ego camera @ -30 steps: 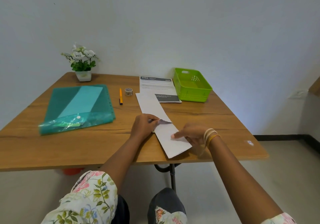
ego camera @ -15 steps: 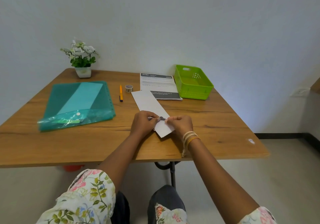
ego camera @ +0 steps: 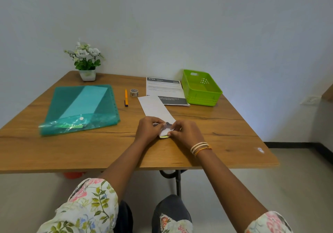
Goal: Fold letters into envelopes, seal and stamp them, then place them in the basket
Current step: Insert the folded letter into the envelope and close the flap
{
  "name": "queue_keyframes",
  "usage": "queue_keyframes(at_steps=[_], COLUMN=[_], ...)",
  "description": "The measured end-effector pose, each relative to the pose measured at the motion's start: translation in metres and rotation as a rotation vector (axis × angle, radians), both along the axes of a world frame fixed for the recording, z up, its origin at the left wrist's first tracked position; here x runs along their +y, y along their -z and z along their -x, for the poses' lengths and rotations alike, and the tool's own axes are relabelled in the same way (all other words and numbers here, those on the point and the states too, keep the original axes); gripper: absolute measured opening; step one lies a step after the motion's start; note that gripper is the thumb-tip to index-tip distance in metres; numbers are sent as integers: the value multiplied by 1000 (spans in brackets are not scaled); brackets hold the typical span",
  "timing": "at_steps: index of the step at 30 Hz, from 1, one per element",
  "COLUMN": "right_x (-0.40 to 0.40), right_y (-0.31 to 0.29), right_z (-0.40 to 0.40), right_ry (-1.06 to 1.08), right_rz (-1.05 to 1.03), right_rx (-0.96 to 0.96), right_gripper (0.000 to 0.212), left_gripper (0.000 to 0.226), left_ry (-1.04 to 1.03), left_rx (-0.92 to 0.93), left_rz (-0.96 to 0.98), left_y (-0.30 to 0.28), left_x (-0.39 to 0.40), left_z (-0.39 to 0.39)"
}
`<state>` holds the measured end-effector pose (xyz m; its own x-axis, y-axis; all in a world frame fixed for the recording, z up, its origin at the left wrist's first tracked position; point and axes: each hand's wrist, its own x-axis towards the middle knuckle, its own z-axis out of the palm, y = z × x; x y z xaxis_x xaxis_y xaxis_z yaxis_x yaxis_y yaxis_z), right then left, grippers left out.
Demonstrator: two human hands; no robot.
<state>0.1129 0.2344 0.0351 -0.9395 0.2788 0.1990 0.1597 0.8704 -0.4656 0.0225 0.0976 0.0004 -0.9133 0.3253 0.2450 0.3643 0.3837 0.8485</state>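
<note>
Pinching with both: left hand [ego camera: 150, 127] and right hand [ego camera: 182, 131] met at the near end of the folded letter [ego camera: 156, 109], fingers curled onto the paper, each holding it. Near end looked turned up and over between them, a dark printed patch showing at the bend; probably the next fold being lined up, edge to edge, before creasing. A pale green sliver showed under the fold, too small to identify

Letter's far end lay flat on the table [ego camera: 54, 148], reaching toward the printed sheet [ego camera: 164, 88], likely another letter waiting its turn. No envelope could be made out in view; possibly inside the green folder [ego camera: 81, 108] at left, cannot tell

Tape roll [ego camera: 134, 92] and orange pen [ego camera: 126, 97] sat just beyond the letter, within reach, presumably for sealing and marking. Green basket [ego camera: 201, 88] stood at the far right beside the printed sheet, nothing visible in it. Potted flowers [ego camera: 86, 63] at far left corner, out of the way

Task judged early: folding only
</note>
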Motion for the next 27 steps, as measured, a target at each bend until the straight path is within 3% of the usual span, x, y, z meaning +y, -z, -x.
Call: queue_keyframes(at_steps=[5, 9, 12, 16, 19, 24, 27], right_x=[-5, 5, 13, 24, 30, 30, 31], right_y=[13, 20, 29, 30, 32, 32, 32], right_z=[12, 23, 21, 10, -2, -10, -9], right_ry=[92, -39, -67, -123, -178, -157, -142], right_rz=[-207, -220, -72, 209, 216, 182, 209], right_rx=[174, 159, 154, 163, 88, 144, 181], right_gripper=[31, 23, 14, 30, 39, 24, 18], left_gripper=[11, 9, 13, 20, 24, 29, 49], left_ry=[50, 85, 105, 100, 144, 258, 292], left_rx=[-7, -6, -2, -23, -39, -61, -29], left_rz=[24, 18, 33, -19, 2, 146, 221], left_y=[0, 2, 4, 1, 2, 3, -1], left_x=[0, 1, 1, -1, -5, -16, -20], left_z=[-1, 2, 4, 3, -1, -6, -14])
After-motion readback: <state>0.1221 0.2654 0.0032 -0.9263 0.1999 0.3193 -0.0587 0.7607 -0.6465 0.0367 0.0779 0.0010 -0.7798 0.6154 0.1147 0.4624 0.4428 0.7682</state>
